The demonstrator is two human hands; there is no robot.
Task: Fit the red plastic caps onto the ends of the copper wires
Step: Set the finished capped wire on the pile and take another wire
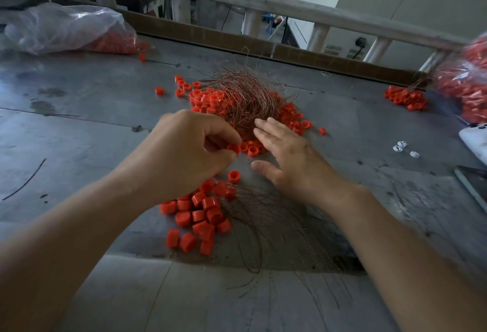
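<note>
Caps (200,215) look light and rigid; my left fingers (224,131) pinch one by its sides, right fingers (268,131) straight and empty beside thin, springy wires (247,94).

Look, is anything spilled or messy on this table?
Yes. Red caps lie scattered loose over the grey table, and one cap lies alone beside the clear bag at the far left. The copper wires sit in a tangled heap, and one stray dark wire lies by itself near the left edge.
</note>
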